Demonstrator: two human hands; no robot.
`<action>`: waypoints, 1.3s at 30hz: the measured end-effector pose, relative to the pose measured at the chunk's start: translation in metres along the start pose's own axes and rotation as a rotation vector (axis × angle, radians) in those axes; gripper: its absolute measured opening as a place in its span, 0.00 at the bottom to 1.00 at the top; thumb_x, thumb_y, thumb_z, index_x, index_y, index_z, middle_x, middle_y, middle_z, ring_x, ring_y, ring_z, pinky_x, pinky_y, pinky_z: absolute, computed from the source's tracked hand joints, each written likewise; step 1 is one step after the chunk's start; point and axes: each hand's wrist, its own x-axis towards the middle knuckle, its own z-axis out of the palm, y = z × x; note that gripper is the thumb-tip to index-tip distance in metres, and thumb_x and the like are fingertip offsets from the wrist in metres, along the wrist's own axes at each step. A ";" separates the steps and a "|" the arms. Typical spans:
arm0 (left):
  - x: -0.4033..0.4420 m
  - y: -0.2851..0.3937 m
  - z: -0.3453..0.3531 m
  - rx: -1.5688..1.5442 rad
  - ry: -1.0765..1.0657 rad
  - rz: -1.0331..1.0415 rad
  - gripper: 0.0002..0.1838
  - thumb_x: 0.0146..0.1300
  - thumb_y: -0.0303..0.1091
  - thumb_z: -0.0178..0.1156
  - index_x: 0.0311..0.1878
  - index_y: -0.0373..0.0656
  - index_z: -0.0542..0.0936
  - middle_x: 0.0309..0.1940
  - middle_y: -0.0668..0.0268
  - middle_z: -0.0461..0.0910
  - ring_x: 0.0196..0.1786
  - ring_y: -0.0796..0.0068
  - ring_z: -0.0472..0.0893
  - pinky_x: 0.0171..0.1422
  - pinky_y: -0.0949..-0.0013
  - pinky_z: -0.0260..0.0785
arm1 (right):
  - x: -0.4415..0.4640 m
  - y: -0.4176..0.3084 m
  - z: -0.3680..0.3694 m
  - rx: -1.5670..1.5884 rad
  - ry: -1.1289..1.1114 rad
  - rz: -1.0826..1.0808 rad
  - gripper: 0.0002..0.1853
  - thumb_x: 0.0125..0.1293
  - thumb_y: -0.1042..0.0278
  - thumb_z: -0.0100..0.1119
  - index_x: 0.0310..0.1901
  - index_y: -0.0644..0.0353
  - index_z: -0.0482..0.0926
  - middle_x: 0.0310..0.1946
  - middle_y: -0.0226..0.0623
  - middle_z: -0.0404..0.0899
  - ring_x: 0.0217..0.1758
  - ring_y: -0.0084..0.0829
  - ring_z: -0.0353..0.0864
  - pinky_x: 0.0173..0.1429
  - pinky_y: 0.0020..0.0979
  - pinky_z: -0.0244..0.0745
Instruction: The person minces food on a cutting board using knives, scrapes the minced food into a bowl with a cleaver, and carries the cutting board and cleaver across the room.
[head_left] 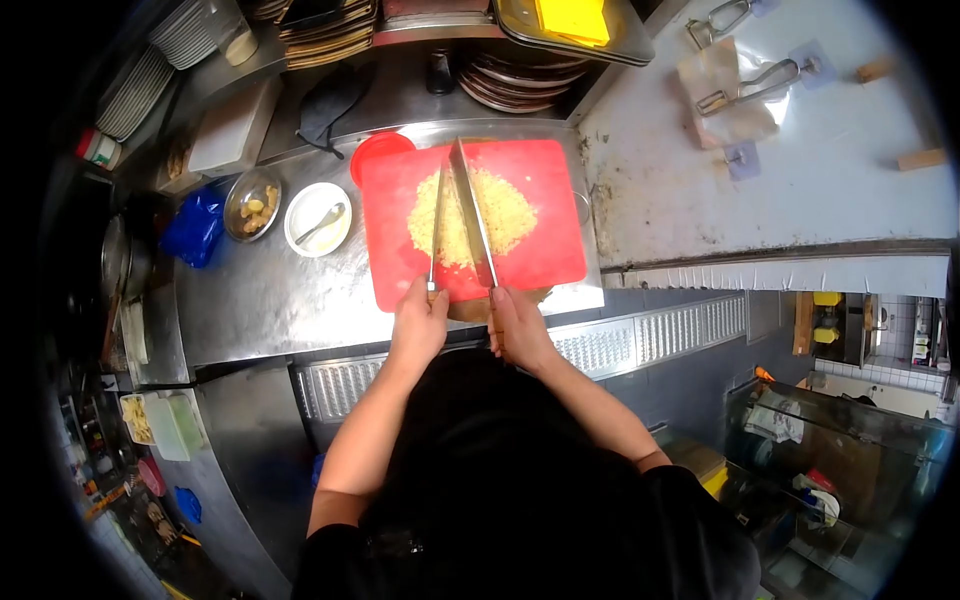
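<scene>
A red cutting board lies on the steel counter, with a spread heap of finely chopped pale yellow food on its middle. My left hand is closed round the handle of a narrow knife, whose blade points away from me over the heap's left part. In my right hand is the handle of a wider knife, its blade slanting across the middle of the heap. Both hands are at the board's near edge, a little apart.
Left of the board are a white bowl with a spoon, a metal bowl of yellowish pieces and a blue bag. A red lid touches the board's far left corner. Stacked plates stand behind; a wall rises right.
</scene>
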 end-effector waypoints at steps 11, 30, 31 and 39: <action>-0.009 0.049 -0.016 -0.083 -0.087 -0.241 0.17 0.75 0.30 0.62 0.61 0.29 0.78 0.31 0.45 0.85 0.36 0.45 0.86 0.43 0.51 0.76 | 0.002 -0.009 0.001 0.004 0.008 0.080 0.23 0.88 0.46 0.41 0.49 0.61 0.74 0.25 0.33 0.74 0.19 0.24 0.74 0.24 0.29 0.73; 0.004 -0.002 0.002 0.004 -0.028 -0.012 0.17 0.74 0.31 0.63 0.60 0.30 0.79 0.35 0.42 0.84 0.39 0.41 0.86 0.46 0.50 0.76 | 0.008 0.010 -0.001 0.042 0.057 -0.005 0.22 0.88 0.49 0.45 0.43 0.61 0.72 0.24 0.34 0.75 0.17 0.26 0.75 0.22 0.30 0.72; 0.002 0.004 0.000 -0.012 -0.028 -0.008 0.17 0.74 0.31 0.63 0.61 0.30 0.79 0.35 0.42 0.84 0.39 0.41 0.86 0.46 0.50 0.76 | 0.004 0.003 -0.002 0.040 0.063 0.023 0.22 0.88 0.49 0.45 0.43 0.62 0.72 0.24 0.34 0.75 0.17 0.26 0.75 0.22 0.30 0.72; 0.003 0.012 -0.001 -0.024 -0.056 -0.012 0.19 0.74 0.31 0.63 0.62 0.29 0.78 0.34 0.42 0.84 0.37 0.43 0.86 0.45 0.52 0.76 | 0.007 0.002 -0.004 0.011 0.080 0.013 0.22 0.88 0.49 0.44 0.42 0.62 0.72 0.24 0.34 0.75 0.17 0.26 0.75 0.22 0.31 0.72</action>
